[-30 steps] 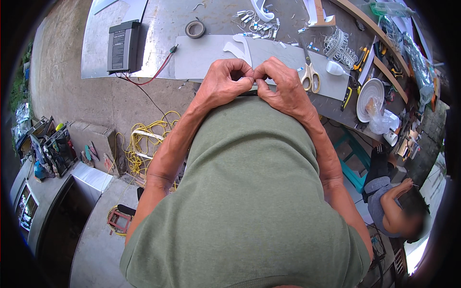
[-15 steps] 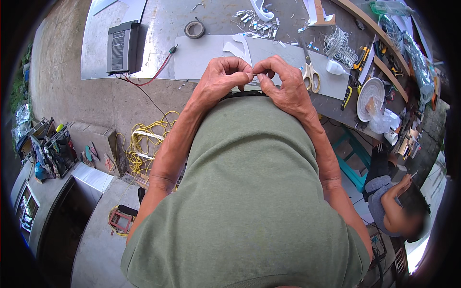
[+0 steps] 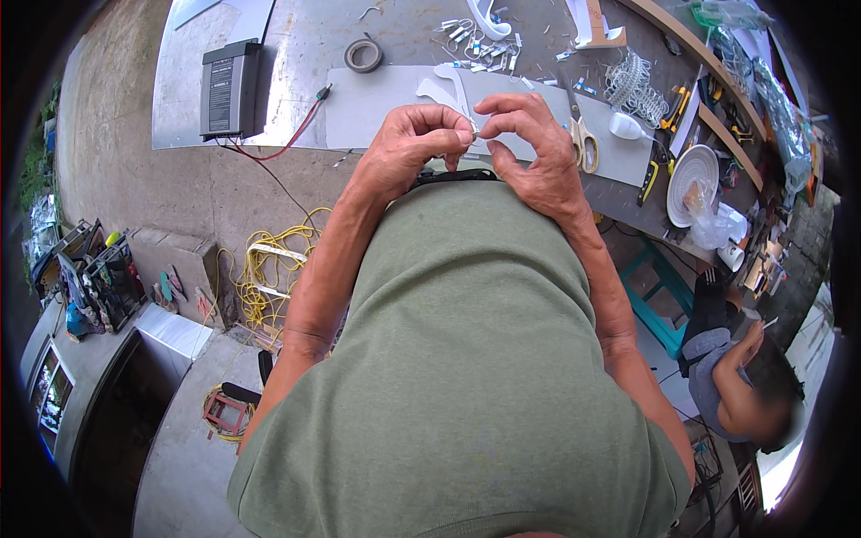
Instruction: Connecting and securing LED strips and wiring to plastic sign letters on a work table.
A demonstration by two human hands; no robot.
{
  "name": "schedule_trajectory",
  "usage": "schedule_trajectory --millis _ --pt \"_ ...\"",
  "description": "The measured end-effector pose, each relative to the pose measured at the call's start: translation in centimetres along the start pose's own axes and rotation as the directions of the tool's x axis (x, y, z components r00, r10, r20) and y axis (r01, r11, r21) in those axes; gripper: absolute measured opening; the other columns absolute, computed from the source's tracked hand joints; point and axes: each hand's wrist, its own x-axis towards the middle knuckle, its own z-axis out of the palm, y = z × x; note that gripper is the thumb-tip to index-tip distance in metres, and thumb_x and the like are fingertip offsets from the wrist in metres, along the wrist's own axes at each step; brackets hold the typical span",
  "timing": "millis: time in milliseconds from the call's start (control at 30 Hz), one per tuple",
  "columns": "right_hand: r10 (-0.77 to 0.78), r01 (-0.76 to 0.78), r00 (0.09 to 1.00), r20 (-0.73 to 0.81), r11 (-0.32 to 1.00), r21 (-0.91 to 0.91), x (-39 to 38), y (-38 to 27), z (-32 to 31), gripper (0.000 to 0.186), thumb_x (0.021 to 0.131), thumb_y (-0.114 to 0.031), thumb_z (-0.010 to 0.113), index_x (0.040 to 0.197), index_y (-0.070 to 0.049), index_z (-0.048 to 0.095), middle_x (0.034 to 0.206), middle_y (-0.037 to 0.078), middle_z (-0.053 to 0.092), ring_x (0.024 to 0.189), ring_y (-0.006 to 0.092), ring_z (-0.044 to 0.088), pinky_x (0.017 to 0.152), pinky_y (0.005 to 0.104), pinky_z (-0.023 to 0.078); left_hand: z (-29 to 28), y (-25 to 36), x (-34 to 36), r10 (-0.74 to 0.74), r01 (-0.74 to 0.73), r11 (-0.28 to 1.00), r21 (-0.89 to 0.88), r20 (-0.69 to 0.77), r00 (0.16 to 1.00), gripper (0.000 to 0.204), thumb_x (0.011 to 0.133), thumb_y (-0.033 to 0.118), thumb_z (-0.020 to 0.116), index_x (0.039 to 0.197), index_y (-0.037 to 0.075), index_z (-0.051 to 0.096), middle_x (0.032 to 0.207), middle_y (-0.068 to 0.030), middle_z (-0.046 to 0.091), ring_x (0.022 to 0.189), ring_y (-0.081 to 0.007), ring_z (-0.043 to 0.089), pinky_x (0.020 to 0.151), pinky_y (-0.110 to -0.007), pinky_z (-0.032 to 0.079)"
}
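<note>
Just beyond my green shirt, my left hand pinches a tiny, pale item, too small to make out. Beside it, my right hand has fingers curved and spread apart, one fingertip close to the item; whether it touches is unclear. Behind both lie a grey sheet and a white cut-out shape on the metal worktable. Gold-handled scissors lie right of my right hand, near a heap of small white pieces with wires.
A grey power unit, tape roll, white plate and wooden strips occupy the table. Yellow cable lies on the ground. At right, a co-worker holds something thin beside a teal stool.
My right hand's fingers have parted from their pinch and lifted, while my left hand keeps pinching, raised slightly. The co-worker's hands have moved up a little.
</note>
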Motion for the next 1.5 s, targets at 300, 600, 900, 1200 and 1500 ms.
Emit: schedule_trajectory --millis 300,600,900,1200,1500 --pt "-0.104 0.104 0.995 0.006 0.99 -0.1 0.2 0.5 0.1 0.024 0.074 -0.001 0.078 0.095 -0.009 0.069 0.11 0.004 0.065 0.101 0.0226 0.06 0.085 0.0358 0.051 -0.2 -0.1 0.1 -0.146 0.152 0.949 -0.276 0.043 0.988 0.016 0.089 0.012 0.072 0.097 0.0 0.068 0.08 -0.0041 0.064 0.07 -0.0121 0.058 0.065 -0.027 0.049" --pt "-0.15 0.155 0.987 0.055 0.983 -0.101 0.3 1.4 0.3 0.017 0.079 -0.004 0.076 0.092 -0.007 0.066 0.105 0.004 0.066 0.096 0.023 0.062 0.084 0.037 0.051 -0.8 -0.5 0.4 -0.169 0.176 0.953 -0.246 0.053 0.984 0.018 0.089 0.013 0.073 0.101 0.0 0.068 0.082 -0.0036 0.065 0.071 -0.0114 0.058 0.064 -0.026 0.05" --pt "0.012 -0.01 0.999 0.035 0.997 -0.072 0.0 1.7 0.2 0.014 0.081 -0.006 0.075 0.092 -0.007 0.066 0.096 0.006 0.066 0.093 0.024 0.063 0.084 0.0387 0.049 0.3 -1.0 0.0 0.199 -0.164 0.946 0.281 -0.1 0.975 0.018 0.086 0.011 0.079 0.101 0.003 0.072 0.086 -0.0023 0.071 0.074 -0.006 0.063 0.064 -0.021 0.05" --pt "0.02 -0.017 1.0 0.02 0.995 -0.098 0.1 1.9 0.1 0.013 0.079 -0.008 0.077 0.09 -0.008 0.069 0.088 0.005 0.065 0.088 0.022 0.062 0.082 0.0369 0.049 1.4 -0.1 0.1 0.397 -0.248 0.721 0.647 -0.092 0.913 0.014 0.083 0.012 0.079 0.092 0.002 0.077 0.078 -0.005 0.072 0.062 -0.0083 0.062 0.056 -0.024 0.049" --pt "0.031 -0.026 0.998 0.056 0.996 -0.082 0.0 2.0 0.3 0.01 0.08 -0.007 0.073 0.088 -0.007 0.067 0.085 0.004 0.064 0.082 0.0203 0.062 0.079 0.036 0.047 1.5 0.2 0.1 0.411 -0.254 0.65 0.717 -0.05 0.91 0.011 0.081 0.009 0.077 0.089 0.001 0.075 0.081 -0.0046 0.071 0.064 -0.0084 0.058 0.057 -0.025 0.047"
